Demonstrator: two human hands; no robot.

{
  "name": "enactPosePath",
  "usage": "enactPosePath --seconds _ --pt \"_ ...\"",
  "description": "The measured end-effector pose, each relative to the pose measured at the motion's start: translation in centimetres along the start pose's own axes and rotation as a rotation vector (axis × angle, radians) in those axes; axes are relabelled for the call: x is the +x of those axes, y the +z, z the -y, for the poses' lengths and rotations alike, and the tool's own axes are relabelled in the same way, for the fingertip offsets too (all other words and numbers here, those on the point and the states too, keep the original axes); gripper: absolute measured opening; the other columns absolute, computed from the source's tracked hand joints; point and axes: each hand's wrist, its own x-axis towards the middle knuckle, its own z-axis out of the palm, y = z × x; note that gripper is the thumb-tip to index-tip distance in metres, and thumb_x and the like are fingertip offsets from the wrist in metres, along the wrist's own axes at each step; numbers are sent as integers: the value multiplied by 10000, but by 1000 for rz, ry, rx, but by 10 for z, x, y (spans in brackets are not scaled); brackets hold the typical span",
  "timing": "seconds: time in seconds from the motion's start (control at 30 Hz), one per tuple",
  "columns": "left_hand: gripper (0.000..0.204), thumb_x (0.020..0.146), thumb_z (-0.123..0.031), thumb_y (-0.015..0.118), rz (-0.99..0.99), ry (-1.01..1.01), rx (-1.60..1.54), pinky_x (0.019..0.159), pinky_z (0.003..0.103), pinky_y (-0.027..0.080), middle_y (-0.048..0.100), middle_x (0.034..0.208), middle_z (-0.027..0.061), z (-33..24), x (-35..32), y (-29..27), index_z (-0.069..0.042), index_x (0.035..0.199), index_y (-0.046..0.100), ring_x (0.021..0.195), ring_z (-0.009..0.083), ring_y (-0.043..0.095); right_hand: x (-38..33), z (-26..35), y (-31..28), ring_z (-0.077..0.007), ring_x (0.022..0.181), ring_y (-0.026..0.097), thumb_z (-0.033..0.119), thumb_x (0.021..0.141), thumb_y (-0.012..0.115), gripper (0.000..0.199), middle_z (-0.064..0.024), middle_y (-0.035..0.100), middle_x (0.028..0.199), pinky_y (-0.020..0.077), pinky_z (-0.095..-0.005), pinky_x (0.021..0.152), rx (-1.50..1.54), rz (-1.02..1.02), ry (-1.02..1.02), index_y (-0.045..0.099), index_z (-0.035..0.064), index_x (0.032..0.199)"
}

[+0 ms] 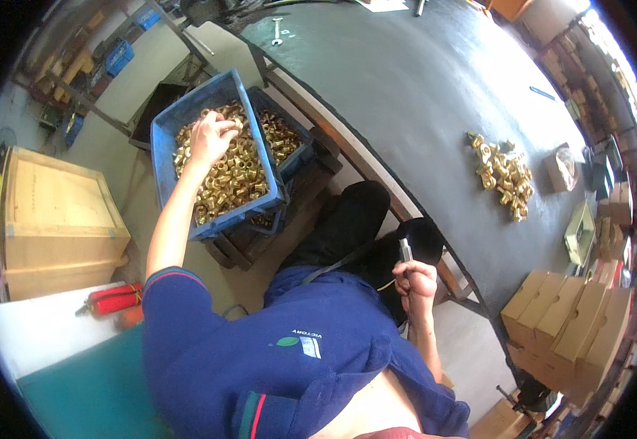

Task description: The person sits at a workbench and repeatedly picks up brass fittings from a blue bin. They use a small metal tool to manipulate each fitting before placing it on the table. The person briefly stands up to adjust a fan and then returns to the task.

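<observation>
Grey metal tool (405,249) stands upright in the right hand (416,279), fingers wrapped round it. At left, the left hand (214,140) curls over brass-coloured fittings (234,179) in a blue bin (187,106); whether it pinches one, I cannot tell. Others lie heaped (504,175) on the far-right tabletop (377,80). Loose fingertips could drop a fitting outside the bin's rim.

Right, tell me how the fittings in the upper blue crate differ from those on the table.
The crate fittings form a large mass, the table fittings a small pile. The crate fittings sit within walls; the table fittings lie loose on a dark surface. The left hand is at the crate fittings; neither hand touches the table fittings. Both are gold-coloured metal.
</observation>
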Motion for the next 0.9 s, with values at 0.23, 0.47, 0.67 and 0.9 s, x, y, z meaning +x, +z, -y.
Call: enactPosePath --seconds 0.23,0.47,0.67,0.9 --pt "126 782 3 628 558 -88 -1381 682 273 526 662 841 115 -154 -23 2 28 903 654 726 157 631 17 15 27 -145 655 512 1 516 453 301 -58 579 707 387 -239 620 -423 247 -236 676 1 718" --pt "112 795 -62 648 997 -131 -1516 571 238 490 643 760 69 -235 -67 43 28 861 640 606 102 573 13 19 22 -148 586 478 22 543 508 252 -42 472 624 348 -256 531 -567 155 -335 685 64 716" --pt "123 797 -45 640 940 76 -1282 593 217 484 644 796 58 -250 -67 50 28 897 637 634 85 571 8 23 14 -190 591 485 96 568 556 218 -66 456 638 369 -296 528 -817 103 -430 676 80 750" --pt "113 806 -69 642 1172 -89 -1319 569 207 470 637 773 43 -255 -65 63 8 889 643 614 75 558 9 20 8 -208 554 473 118 567 577 206 -69 453 637 369 -293 520 -1107 55 -538 677 91 745"
